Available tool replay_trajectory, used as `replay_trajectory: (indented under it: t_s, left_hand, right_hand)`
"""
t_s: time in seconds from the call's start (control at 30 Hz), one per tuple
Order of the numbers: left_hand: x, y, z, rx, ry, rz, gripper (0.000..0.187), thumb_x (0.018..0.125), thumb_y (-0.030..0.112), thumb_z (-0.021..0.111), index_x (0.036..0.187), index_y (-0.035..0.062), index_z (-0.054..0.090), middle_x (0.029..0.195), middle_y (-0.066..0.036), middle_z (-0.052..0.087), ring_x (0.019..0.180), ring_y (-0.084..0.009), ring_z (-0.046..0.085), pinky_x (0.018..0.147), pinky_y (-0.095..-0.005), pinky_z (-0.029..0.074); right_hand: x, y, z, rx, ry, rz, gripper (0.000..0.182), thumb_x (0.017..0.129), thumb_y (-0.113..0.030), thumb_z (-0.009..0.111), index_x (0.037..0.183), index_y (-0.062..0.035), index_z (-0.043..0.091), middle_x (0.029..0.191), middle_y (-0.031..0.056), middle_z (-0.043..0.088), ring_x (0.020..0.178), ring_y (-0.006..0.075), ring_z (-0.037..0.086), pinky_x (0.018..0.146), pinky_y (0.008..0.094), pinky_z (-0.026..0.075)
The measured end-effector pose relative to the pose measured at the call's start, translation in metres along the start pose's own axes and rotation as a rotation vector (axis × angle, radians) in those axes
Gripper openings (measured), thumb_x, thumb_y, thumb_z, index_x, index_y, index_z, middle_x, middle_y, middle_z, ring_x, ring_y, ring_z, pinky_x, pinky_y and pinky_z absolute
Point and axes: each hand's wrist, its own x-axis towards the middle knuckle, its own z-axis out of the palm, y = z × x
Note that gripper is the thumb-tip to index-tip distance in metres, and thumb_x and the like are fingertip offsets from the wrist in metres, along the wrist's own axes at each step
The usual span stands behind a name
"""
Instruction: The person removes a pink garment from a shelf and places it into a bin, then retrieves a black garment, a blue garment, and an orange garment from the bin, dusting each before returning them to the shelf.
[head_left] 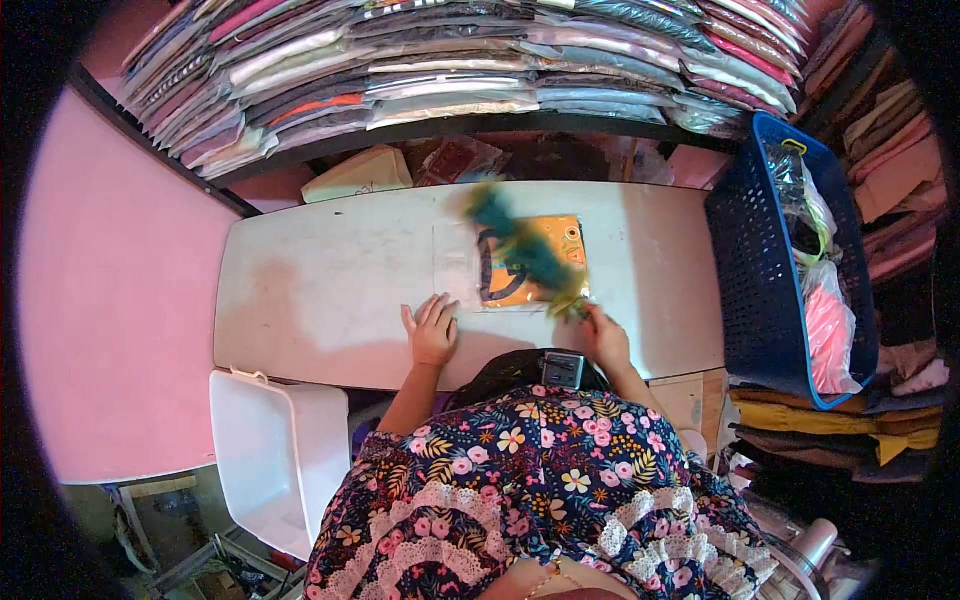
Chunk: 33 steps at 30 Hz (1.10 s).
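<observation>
A feather duster (535,255), green and yellow and smeared by motion, is gripped in my right hand (606,340) near the table's front edge. It passes over a folded orange garment in clear plastic (510,290) with dark trim, which lies flat on the white table (330,240). The duster hides part of this package. To the left of the package, my left hand (433,330) rests on the tabletop with its fingers spread, holding nothing.
Stacks of bagged garments (450,80) fill a shelf behind the table. A blue plastic basket (745,260) with bagged items stands at the right. At the lower left is a white plastic bin (255,450). Folded cloths (830,425) are piled below the basket.
</observation>
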Motion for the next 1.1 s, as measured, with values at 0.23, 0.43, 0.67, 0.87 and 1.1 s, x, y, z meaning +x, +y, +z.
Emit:
replay_trajectory:
  t_s: [0.23,0.43,0.67,0.87,1.1]
  left_hand:
    - [-0.008,0.009,-0.016,-0.204,0.036,0.017,0.028,0.077,0.006,0.057,0.102,0.0132,0.067,0.112,-0.005,0.062,0.117,-0.0248,0.05,0.104,-0.0483,0.028]
    - [-0.024,0.031,-0.027,-0.901,-0.375,-0.346,0.027,0.087,0.003,0.049,0.111,0.0017,0.061,0.1,-0.009,0.062,0.095,-0.017,0.058,0.088,-0.0274,0.043]
    - [-0.025,0.031,-0.034,-1.222,-0.469,-0.84,0.027,0.092,0.012,0.05,0.115,0.0032,0.06,0.106,-0.006,0.063,0.101,-0.017,0.059,0.087,-0.0289,0.045]
    - [-0.013,0.04,-0.05,-1.355,-0.56,-1.14,0.04,0.092,0.025,0.053,0.126,0.004,0.05,0.115,-0.008,0.059,0.108,-0.0197,0.056,0.091,-0.0331,0.042]
    - [0.049,0.054,-0.007,-1.384,-0.433,-1.196,0.042,0.091,0.034,0.057,0.121,0.0059,0.05,0.114,-0.005,0.057,0.104,-0.0192,0.056,0.089,-0.0335,0.044]
  right_hand:
    - [0.01,0.032,-0.036,-0.473,0.41,0.076,0.054,0.079,-0.016,0.062,0.129,-0.0151,0.044,0.113,0.0184,0.056,0.104,0.038,0.053,0.082,0.0487,0.045]
    - [0.087,-0.004,-0.006,-0.308,0.159,-0.38,0.056,0.075,-0.015,0.065,0.128,-0.0145,0.047,0.125,0.0119,0.049,0.116,0.0357,0.044,0.091,0.0476,0.041]
    - [0.105,0.001,0.045,-0.457,-0.063,-0.265,0.04,0.083,-0.028,0.058,0.12,-0.0143,0.051,0.125,0.0121,0.049,0.109,0.0341,0.053,0.08,0.047,0.049]
    - [0.085,-0.04,-0.01,-0.333,-0.14,-0.103,0.028,0.081,-0.03,0.059,0.094,-0.0043,0.061,0.086,0.0205,0.063,0.077,0.0397,0.064,0.074,0.0462,0.052]
    - [0.161,-0.034,0.057,0.279,-0.081,0.04,0.045,0.083,-0.033,0.063,0.112,0.001,0.058,0.095,0.0209,0.065,0.086,0.0367,0.063,0.076,0.0404,0.05]
